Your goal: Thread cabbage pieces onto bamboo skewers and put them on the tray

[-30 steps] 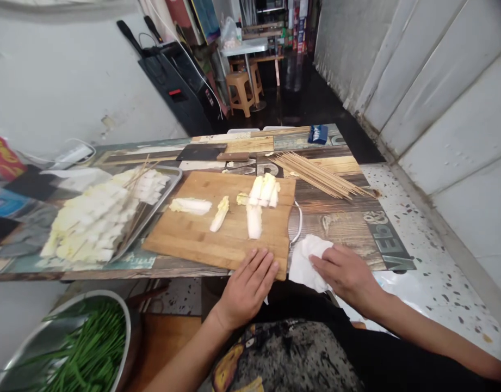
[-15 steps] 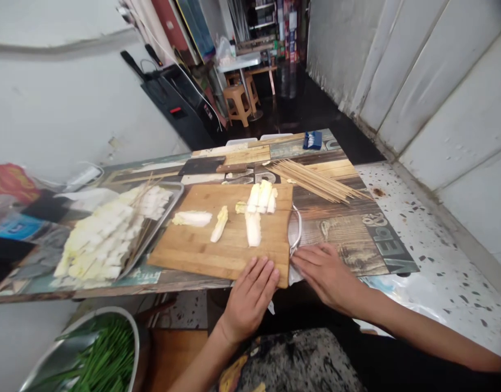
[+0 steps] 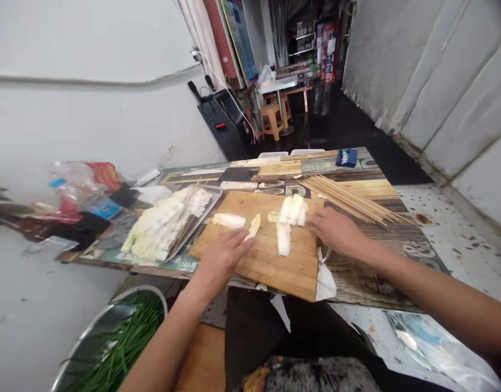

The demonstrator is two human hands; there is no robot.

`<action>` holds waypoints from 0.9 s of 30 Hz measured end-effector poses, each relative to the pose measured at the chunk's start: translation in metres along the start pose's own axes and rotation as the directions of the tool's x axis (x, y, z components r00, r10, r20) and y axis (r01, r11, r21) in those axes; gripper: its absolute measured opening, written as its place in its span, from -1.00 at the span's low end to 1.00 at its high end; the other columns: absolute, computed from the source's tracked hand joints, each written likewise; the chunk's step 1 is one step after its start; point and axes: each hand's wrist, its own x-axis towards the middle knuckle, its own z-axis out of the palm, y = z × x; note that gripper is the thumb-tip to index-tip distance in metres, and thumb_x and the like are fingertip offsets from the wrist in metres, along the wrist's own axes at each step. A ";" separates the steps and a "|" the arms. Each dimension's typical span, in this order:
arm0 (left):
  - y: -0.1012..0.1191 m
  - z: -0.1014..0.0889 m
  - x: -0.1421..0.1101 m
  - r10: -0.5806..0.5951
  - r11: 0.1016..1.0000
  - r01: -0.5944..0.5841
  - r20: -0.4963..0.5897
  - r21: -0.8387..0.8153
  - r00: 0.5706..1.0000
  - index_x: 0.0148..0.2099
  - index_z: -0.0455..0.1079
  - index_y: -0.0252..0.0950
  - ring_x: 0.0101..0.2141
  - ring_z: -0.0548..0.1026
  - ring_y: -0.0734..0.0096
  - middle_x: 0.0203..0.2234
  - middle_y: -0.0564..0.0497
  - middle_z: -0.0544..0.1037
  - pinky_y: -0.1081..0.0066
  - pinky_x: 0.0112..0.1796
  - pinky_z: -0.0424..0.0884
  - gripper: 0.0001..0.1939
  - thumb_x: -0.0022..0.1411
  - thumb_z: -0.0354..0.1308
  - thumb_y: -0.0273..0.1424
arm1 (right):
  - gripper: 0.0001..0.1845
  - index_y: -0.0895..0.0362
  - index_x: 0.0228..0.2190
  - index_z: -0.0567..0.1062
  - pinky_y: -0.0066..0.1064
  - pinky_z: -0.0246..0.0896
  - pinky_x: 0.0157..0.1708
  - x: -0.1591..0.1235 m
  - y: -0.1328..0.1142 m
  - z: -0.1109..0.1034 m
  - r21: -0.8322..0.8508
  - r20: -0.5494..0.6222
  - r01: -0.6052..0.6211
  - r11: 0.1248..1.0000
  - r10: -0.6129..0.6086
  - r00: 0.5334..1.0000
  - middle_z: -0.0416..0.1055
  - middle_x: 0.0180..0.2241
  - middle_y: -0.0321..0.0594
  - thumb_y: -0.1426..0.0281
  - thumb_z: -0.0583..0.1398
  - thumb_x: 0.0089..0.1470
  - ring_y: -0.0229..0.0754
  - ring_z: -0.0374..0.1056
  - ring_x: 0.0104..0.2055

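My left hand (image 3: 223, 256) is over the near left part of the wooden cutting board (image 3: 254, 267), its fingers stretched toward a small yellow cabbage piece (image 3: 254, 225). Behind those fingers lies a white cabbage strip (image 3: 229, 220). At the board's right edge, my right hand (image 3: 335, 227) reaches with fingers extended beside a row of cabbage pieces (image 3: 293, 209). I cannot tell whether its fingertips touch them. One more cabbage piece (image 3: 283, 238) lies in front of that row. Neither hand visibly holds anything.
Left of the board, a metal tray (image 3: 211, 212) bears heaped, skewered cabbage (image 3: 160, 223). Loose wooden skewers (image 3: 352, 201) lie at right, a cleaver (image 3: 239, 175) behind the board, a blue box (image 3: 347, 158) at the far edge. A bowl of greens (image 3: 128, 337) stands below left.
Both hands have left the board's near right corner. The left moved leftward over the board; the right moved forward beside the cabbage row. The view has shifted left.
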 end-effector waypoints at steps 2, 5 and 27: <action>-0.020 0.000 0.004 0.061 0.994 -0.072 0.126 0.087 0.990 0.16 0.33 -0.24 0.05 0.42 0.17 0.06 -0.17 0.47 0.17 -0.04 0.42 -0.48 0.22 -0.10 -0.66 | -0.79 0.17 -0.38 0.48 -0.34 0.18 -0.27 0.008 -0.002 0.008 0.004 -0.017 -0.018 1.000 0.018 1.000 0.43 -0.27 -0.04 0.45 0.06 0.20 -0.06 0.33 -0.16; -0.034 0.005 0.017 0.192 0.966 -0.226 0.230 0.128 0.954 0.19 0.29 -0.18 0.00 0.46 0.19 0.06 -0.17 0.46 0.24 -0.09 0.43 -0.50 0.25 -0.04 -0.60 | -0.79 0.18 -0.39 0.44 -0.37 0.14 -0.33 0.011 -0.004 0.014 0.027 -0.042 -0.044 0.999 0.045 0.998 0.43 -0.27 -0.04 0.50 0.03 0.20 -0.09 0.35 -0.19; 0.061 -0.003 0.031 -0.843 -0.056 0.190 0.148 -0.980 0.516 -0.17 0.39 -0.32 -0.56 0.48 0.57 -0.52 0.07 0.57 0.58 -0.48 0.41 -0.68 0.06 0.34 -0.30 | -0.71 0.08 -0.10 0.51 -0.46 0.26 -0.54 -0.045 -0.026 -0.040 0.668 -0.162 0.013 0.744 0.128 0.978 0.54 -0.42 -0.27 0.28 0.13 0.17 -0.27 0.36 -0.52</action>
